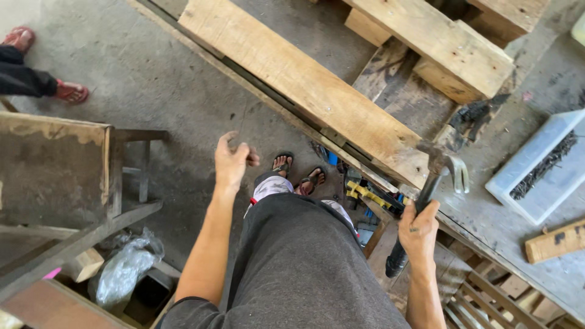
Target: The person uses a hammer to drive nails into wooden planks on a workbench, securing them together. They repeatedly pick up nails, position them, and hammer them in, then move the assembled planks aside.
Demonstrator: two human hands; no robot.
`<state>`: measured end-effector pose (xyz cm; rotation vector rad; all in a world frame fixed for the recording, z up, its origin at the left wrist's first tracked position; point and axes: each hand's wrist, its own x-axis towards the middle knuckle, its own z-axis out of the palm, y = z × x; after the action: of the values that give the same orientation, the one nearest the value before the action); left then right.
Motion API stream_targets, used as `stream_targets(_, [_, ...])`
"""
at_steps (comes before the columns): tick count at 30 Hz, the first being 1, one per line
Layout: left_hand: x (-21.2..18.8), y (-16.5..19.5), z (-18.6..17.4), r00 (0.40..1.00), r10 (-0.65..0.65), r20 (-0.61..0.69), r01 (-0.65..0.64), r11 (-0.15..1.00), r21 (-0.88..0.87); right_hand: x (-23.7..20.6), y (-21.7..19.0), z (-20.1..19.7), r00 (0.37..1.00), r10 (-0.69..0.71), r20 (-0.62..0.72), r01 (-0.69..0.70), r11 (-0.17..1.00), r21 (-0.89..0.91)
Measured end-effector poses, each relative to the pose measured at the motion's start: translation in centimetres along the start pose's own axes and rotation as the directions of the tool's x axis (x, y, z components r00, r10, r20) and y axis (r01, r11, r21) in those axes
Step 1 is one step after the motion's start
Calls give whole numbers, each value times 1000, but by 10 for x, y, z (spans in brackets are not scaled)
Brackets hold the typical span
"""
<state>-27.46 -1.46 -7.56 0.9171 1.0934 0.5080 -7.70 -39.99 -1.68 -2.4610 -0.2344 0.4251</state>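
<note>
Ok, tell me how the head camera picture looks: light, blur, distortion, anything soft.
Head view: soft, even daylight, with faint shadows on the concrete floor and no harsh glare. The claw hammer head looks slightly motion-blurred, while the right hand on its handle is sharper. The left hand is reasonably crisp. The wide lens bends the wooden plank and stretches the frame edges.
</note>
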Motion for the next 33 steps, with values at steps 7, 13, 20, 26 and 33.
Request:
stream_targets(7, [0, 37, 36, 976, 201, 85, -210, 970, 120, 1, -3, -1, 997, -71, 22, 70, 995, 76])
stream_targets(13, [21, 96, 91, 830, 358, 426, -459, 874, 161, -2, -7, -4, 999, -37, 19, 36, 998, 51])
stream_targets(20, [73, 116, 154, 635, 288, 717, -772, 269, 576, -5, -18, 6, 997, 71, -29, -67, 990, 126])
stream_targets(26, [104, 89, 156, 467, 476, 745, -883, 286, 372, -11, -32, 12, 982, 160, -104, -147, 982, 122])
stream_targets(33, [102, 79, 153, 366, 571, 735, -931, 219, 293, -22, -110, -8, 997, -36, -68, 63, 886, 459])
